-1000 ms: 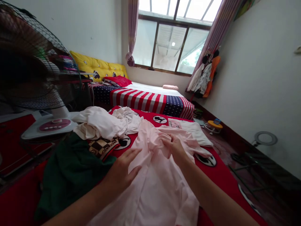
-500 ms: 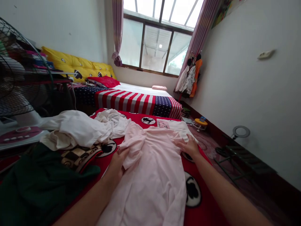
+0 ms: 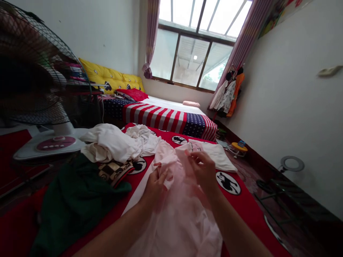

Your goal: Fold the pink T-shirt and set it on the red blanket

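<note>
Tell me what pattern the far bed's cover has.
Navy stars and red-white stripes on the bed cover, clearest in the head view.

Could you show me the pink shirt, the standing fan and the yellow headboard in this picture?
pink shirt [image 3: 177,228], head view, lower body of the shirt.
standing fan [image 3: 34,46], head view, wire guard.
yellow headboard [image 3: 111,80], head view, padded middle.

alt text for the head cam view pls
The left hand and right hand gather a pale pink shirt on a red printed bedspread beside a white clothes heap and dark green cloth. A flag-print bed lies beyond, under a bright window.
</note>
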Demonstrator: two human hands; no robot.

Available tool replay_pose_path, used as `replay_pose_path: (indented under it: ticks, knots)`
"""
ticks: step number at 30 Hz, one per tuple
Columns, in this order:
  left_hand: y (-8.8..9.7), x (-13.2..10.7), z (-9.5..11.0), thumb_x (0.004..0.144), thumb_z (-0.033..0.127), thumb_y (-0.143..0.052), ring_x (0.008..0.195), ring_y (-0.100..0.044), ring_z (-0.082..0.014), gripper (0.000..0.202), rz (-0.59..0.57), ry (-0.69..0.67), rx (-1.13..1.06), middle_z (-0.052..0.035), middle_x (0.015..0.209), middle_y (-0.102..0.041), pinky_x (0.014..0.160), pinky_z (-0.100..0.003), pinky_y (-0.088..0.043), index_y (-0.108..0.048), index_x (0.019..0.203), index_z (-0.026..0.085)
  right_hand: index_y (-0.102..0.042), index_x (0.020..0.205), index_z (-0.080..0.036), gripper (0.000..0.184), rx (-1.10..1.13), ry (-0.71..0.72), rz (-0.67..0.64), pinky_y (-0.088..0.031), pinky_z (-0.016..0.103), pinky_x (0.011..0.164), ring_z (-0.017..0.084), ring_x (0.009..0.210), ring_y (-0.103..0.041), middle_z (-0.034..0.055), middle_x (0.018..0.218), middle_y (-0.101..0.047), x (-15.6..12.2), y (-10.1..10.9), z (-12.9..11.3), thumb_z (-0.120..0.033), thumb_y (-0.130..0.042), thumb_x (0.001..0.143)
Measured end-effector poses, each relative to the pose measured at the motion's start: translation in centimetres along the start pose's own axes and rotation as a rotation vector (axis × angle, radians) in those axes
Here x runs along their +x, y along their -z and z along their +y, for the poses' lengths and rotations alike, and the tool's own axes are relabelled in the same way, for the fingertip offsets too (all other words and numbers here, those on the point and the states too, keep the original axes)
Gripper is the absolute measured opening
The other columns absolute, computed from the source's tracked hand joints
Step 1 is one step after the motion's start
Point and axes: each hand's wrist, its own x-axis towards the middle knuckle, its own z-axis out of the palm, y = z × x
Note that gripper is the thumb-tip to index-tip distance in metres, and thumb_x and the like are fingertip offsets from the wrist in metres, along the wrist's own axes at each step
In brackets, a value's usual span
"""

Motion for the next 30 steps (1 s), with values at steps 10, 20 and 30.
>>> replay_pose_path:
  ticks: [10, 20, 30]
  knots:
    - [-0.3, -0.9, -1.0, 0.079, 0.043, -0.065, 0.077, -0.065, -0.0216, 0.032, -0.126, -0.161, 0.188, -0.0079, 0.082, -0.069, 0.07, -0.028, -0.05, -0.068, 0.09, 0.013, -0.061, 0.088, -0.018, 0.022, 0.255, -0.217, -0.01, -0.041, 0.022, 0.052, 0.011, 0.059, -0.051, -0.0022, 0.069, -0.055, -7.3, -6.0, -1.0, -0.037, -0.065, 0.079]
    - [-0.3, -1.7, 0.1, 0.087, 0.025, -0.053, 0.088, -0.062, -0.0213, 0.018, -0.127, -0.523, 0.616, -0.0095, 0.097, -0.065, 0.077, -0.029, -0.05, -0.065, 0.096, 0.016, -0.06, 0.077, -0.017, 0.015, 0.227, -0.032, 0.097, -0.041, 0.022, 0.055, 0.011, 0.063, -0.049, -0.0002, 0.074, -0.05, -7.8, -5.2, -0.8, -0.026, -0.055, 0.087]
    - [-0.5, -2.2, 0.7, 0.079, 0.018, -0.062, 0.101, -0.061, -0.0242, 0.034, -0.144, -0.555, 0.459, -0.0107, 0.109, -0.065, 0.091, -0.031, -0.047, -0.069, 0.112, 0.021, -0.059, 0.081, -0.018, 0.016, 0.254, -0.123, 0.084, -0.045, 0.026, 0.065, 0.016, 0.073, -0.054, 0.0022, 0.078, -0.055, -7.8, -4.7, -1.4, -0.03, -0.052, 0.088]
